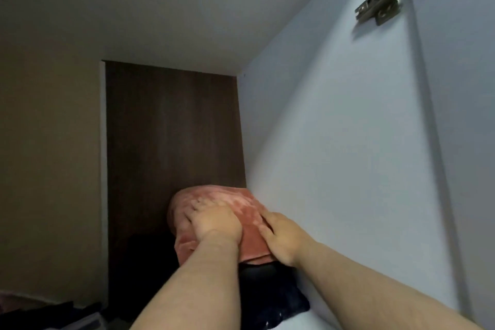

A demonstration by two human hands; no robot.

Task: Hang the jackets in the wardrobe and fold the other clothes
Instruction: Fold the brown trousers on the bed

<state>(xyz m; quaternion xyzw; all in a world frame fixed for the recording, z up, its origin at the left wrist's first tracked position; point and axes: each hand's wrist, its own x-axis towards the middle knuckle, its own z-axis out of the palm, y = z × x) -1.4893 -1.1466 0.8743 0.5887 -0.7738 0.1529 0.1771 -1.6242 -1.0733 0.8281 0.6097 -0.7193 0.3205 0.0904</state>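
Pressing flat-fingered, the left hand (211, 220) and right hand (284, 238) could shove the folded pink garment (241, 203) off the soft dark pile (267, 300).

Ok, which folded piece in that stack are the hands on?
The pink one on top: left hand and right hand both rest flat on it. The black piece and the navy piece lie underneath.

shelf (321, 322): pale, wardrobe | on it: dark clothes (273, 303) | stacked on those: pink folded cloth (249, 211)
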